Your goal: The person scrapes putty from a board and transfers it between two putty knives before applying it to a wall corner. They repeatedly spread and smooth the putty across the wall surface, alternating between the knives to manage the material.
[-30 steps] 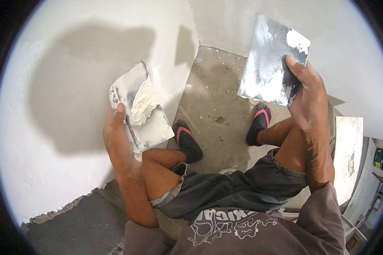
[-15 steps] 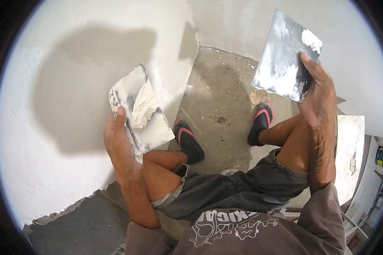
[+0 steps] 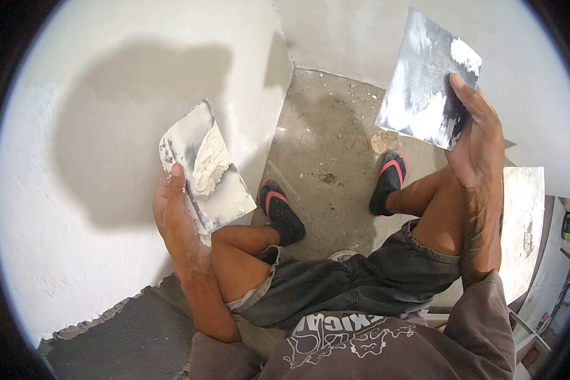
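My left hand (image 3: 178,221) grips a flat putty blade (image 3: 231,196) by its near edge, the thumb lying on its face. A thick lump of off-white putty (image 3: 211,166) sits on that blade, and putty is smeared on the fingers and wrist. Higher up on the right, my right hand (image 3: 475,142) holds a second flat metal putty blade (image 3: 418,79), thumb pressed on the face. This one carries only patches and streaks of white putty. The two blades are well apart, and neither visibly touches a wall. Most of my fingers are hidden behind them.
A pale wall (image 3: 76,266) rises on the left and meets another wall (image 3: 348,38) at a corner. Between my sandalled feet lies dusty concrete floor (image 3: 323,139) with crumbs of debris. A stained white board (image 3: 522,228) stands beside my right forearm.
The left blade has shifted slightly to the left. My right hand and its blade have risen a little. Both grips look the same.
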Motion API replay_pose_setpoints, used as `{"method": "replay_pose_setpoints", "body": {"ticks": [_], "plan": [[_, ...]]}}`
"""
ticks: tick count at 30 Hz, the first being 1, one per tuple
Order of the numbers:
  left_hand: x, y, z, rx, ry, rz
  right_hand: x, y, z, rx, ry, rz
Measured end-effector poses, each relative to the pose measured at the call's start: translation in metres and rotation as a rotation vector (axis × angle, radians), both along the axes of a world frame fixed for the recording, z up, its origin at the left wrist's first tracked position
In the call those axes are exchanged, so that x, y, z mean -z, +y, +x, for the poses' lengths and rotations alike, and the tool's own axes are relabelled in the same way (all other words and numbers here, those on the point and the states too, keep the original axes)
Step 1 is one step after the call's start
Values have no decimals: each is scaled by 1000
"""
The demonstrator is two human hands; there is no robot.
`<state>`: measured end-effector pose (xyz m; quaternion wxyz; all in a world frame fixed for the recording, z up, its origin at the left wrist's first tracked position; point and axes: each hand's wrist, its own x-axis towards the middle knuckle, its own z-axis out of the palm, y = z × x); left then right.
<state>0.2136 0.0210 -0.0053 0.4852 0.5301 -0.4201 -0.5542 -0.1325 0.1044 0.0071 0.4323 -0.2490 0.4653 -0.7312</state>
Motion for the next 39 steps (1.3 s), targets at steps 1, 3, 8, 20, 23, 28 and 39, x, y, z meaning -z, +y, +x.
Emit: {"method": "replay_pose_setpoints", "body": {"ticks": [1,3,8,20,23,28,39], "plan": [[0,0,0,0,0,-1,0,0,-1,13,1,9],[-2,2,-5,-27,16,-10,0,-1,0,49,3,13],[0,2,-4,-44,-27,-29,-1,-5,4,69,47,41],[2,24,-1,754,-361,155,166,-47,80,-405,-208,355],[11,31,-19,767,-273,104,213,-74,114,-399,-159,428],[24,38,-57,748,-178,12,311,-127,179,-80,-312,353],[34,33,-91,692,-78,-86,324,-157,193,-258,-690,150]]}}
